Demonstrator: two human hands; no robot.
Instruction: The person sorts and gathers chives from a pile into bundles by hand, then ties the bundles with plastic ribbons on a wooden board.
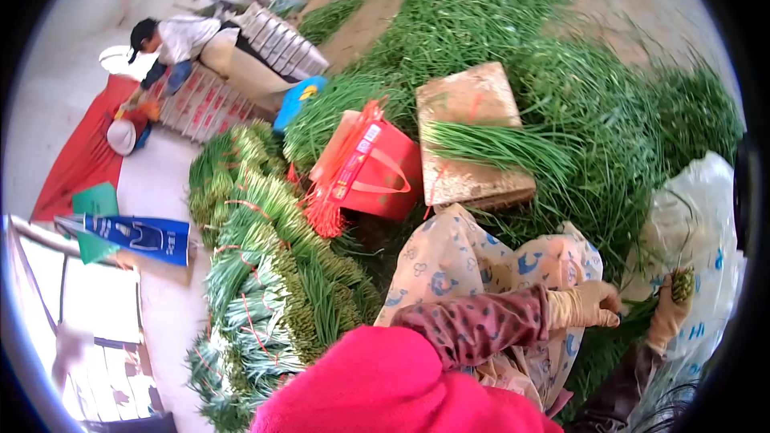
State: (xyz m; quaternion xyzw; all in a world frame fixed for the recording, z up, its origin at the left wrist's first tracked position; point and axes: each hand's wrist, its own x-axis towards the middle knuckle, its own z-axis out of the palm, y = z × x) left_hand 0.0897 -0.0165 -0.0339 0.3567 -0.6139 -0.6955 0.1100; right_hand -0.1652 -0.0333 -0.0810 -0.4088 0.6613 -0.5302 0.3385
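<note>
My right hand, in a pale glove, is closed round a bunch of chives, its cut ends pointing up. The leaves of the bunch trail down and left from the fist. Just to the left, my left hand, also gloved, has its fingers curled by these leaves. What is between its fingertips, if anything, is hidden. A patterned apron covers my knees beneath the left forearm. Beyond the knees, loose chives lie across a worn, light-coloured block.
A red bag with orange-red ties stands left of the block. Tied chive bundles are stacked at left. A large loose heap spreads behind. Clear plastic lies at right. A person bends over crates.
</note>
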